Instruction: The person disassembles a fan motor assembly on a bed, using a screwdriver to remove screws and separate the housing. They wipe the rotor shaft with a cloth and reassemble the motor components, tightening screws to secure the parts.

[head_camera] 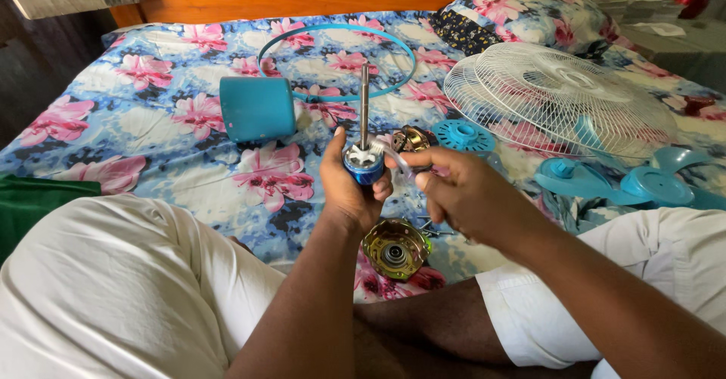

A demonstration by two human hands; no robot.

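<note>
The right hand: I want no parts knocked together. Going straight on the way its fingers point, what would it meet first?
The right hand points left, so it would probably first meet the blue rotor held upright in the left hand. Depth is unclear.

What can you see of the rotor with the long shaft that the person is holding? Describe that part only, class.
The rotor is a short blue cylinder with a silvery finned top, and a long, thin metal shaft rises upright from its centre. It looks like metal. The left hand grips the blue body from below and behind, holding it above the flowered bedsheet. The right hand brings a small pale tool or strip to its top edge; what that is cannot be told.
</note>
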